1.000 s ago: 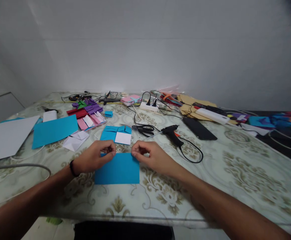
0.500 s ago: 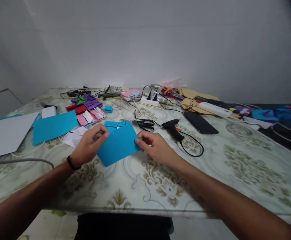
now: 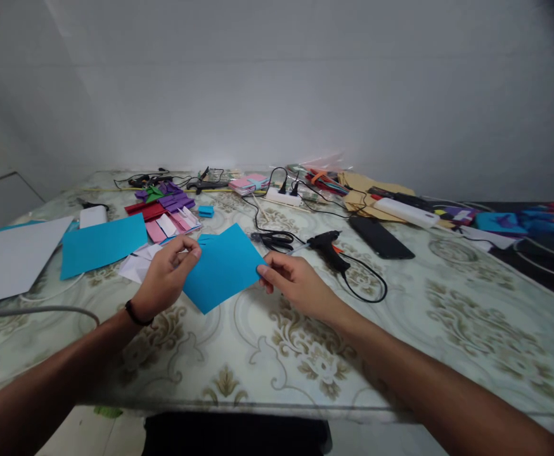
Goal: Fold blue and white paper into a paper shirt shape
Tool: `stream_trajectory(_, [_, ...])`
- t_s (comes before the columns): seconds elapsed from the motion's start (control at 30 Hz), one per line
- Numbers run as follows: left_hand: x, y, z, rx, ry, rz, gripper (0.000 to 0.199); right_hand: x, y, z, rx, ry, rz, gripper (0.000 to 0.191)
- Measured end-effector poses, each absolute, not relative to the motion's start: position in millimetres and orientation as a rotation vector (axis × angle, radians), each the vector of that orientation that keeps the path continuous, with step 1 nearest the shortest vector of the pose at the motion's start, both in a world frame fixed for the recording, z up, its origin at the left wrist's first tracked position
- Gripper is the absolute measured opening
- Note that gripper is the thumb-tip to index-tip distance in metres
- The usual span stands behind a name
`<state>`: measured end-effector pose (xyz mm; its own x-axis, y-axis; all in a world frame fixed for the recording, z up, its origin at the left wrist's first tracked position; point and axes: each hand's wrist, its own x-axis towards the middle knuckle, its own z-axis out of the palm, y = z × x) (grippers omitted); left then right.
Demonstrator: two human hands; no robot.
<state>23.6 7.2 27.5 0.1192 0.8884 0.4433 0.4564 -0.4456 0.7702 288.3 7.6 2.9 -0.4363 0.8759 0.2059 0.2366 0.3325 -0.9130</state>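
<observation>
A sheet of blue paper (image 3: 224, 272) is held up at a tilt above the table between my two hands. My left hand (image 3: 170, 272) pinches it at the left edge, fingers closed. At the right corner, my right hand (image 3: 296, 284) grips it between thumb and curled fingers. Behind the sheet, other blue paper pieces (image 3: 205, 239) are mostly hidden. Black-handled scissors (image 3: 274, 240) lie just beyond, their blades covered by the sheet. To the right of my right hand rests a black glue gun (image 3: 327, 247) with its cord.
Left of my hands lie another blue sheet (image 3: 103, 246), a large white sheet (image 3: 15, 256) and folded coloured papers (image 3: 172, 201). Toward the wall stands a power strip (image 3: 283, 197) with plugs and cords. A black phone (image 3: 380, 238) and brown paper (image 3: 376, 183) are at the right.
The blue sheet has turned and its upper corner has risen, covering more of the blue pieces and the scissors' blades behind it. Both hands stay nearly in place.
</observation>
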Motion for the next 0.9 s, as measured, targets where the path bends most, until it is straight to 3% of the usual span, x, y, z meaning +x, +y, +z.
stream_trajectory(0.63, [17.1, 10.3, 15.3, 2.02, 1.228, 0.94, 0.025, 287.0, 6.1, 8.2, -0.916, -1.667, 1.372, 0.056])
stream_trajectory(0.9, [20.8, 5.7, 17.3, 1.849, 1.059, 0.836, 0.043, 287.9, 8.1, 5.5, -0.932, -1.631, 1.382, 0.058])
